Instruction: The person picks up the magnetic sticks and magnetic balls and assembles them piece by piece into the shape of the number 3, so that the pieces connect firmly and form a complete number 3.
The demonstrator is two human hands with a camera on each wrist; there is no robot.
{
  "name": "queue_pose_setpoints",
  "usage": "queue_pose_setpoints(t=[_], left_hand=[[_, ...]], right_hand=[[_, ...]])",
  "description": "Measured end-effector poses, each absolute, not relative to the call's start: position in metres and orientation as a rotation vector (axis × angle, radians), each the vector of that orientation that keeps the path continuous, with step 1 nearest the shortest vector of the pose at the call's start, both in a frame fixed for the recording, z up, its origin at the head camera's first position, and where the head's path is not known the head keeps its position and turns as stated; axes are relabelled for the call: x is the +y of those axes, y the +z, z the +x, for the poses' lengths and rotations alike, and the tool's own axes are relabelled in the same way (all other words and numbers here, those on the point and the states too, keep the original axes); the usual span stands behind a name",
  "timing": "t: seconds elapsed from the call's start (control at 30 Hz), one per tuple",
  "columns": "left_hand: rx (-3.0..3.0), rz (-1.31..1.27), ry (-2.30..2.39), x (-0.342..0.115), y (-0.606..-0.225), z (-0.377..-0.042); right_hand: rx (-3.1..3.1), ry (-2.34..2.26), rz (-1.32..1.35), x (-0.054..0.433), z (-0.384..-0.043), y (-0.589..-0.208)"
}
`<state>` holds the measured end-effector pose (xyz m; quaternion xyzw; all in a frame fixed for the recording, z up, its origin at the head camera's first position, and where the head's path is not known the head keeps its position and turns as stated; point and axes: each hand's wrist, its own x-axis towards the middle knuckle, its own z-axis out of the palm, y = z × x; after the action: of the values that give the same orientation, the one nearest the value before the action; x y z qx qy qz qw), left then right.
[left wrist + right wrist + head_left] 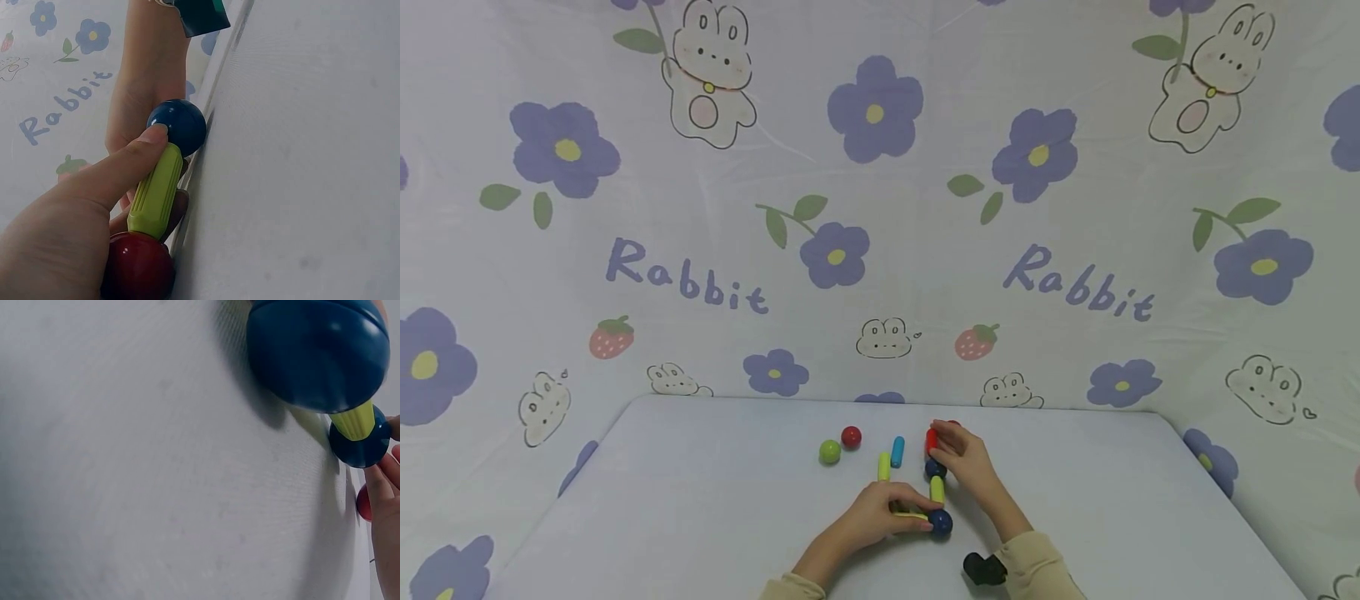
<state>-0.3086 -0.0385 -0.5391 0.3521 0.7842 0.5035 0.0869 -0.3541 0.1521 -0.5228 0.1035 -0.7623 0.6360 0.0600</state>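
In the head view my left hand (pixel 880 512) grips the near corner of a ball-and-rod construction, its thumb and fingers at a blue ball (pixel 940 522). From that ball a yellow-green rod (pixel 156 190) runs to a red ball (pixel 139 265) by the left palm. Another yellow-green rod (pixel 937 490) leads away to a second blue ball (pixel 936 467). My right hand (pixel 966 458) pinches a red rod (pixel 932 440) standing in line beyond this second ball. Close up in the right wrist view, the blue ball (pixel 319 353) hides the right fingertips.
Past my left hand a yellow-green rod (pixel 883 467) sticks out. A blue rod (pixel 897 452), a red ball (pixel 852 437) and a green ball (pixel 830 452) lie farther back on the white table (pixel 700 483). Another red ball (pixel 953 423) shows partly behind the right hand. A patterned cloth (pixel 880 208) hangs behind.
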Motion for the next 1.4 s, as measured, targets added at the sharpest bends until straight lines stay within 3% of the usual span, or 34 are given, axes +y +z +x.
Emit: queue_pose_setpoints(t=[0.6,1.07,1.23,1.4], left_hand=[[2.313,1.06,1.5,-0.039,-0.535,-0.306],[2.271,1.07,1.55,-0.04,-0.537,-0.305],[2.272,1.073,1.562,-0.039,-0.523,-0.296],[2.297,1.082,1.535,-0.038,-0.533,-0.303]], right_hand=[[-2.346,1.802,0.366,0.147,-0.353,-0.523],[-2.566,1.362,0.097,0.129,-0.356,-0.515],[-2.622,1.339,-0.008,0.127,-0.355,-0.514],[-2.606,1.376,-0.065,0.129,-0.357,-0.515]])
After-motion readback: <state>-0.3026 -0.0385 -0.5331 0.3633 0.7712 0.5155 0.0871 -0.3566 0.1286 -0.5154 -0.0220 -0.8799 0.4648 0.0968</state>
